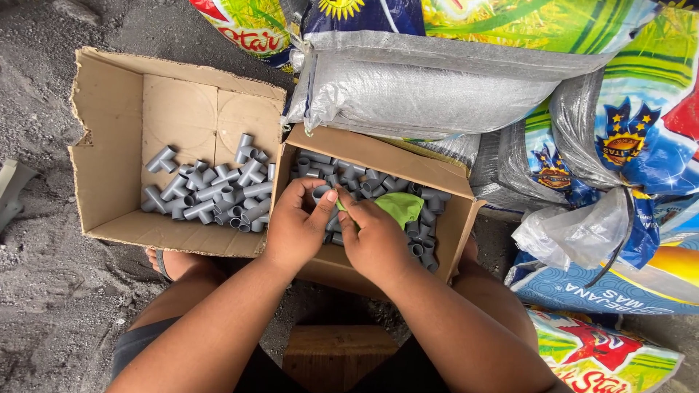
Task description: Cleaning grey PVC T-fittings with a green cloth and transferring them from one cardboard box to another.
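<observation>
We pinch a grey plastic pipe fitting point(321, 193) in our left hand point(295, 229); our right hand point(375, 240) presses a green cloth point(399, 207) against it, over the smaller cardboard box point(451, 240) of fittings. Beyond sit the larger cardboard box point(109, 145) and woven plastic sacks point(437, 87).

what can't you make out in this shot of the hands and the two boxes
Head view only:
- What the left hand pinches: its fingers cover the grey fitting.
- Right hand fingertips: buried in the green cloth.
- Right box contents under the cloth and hands: covered.
- Left box near wall: its flap hides it.
- Sacks: cut off by the top and right edges.
</observation>
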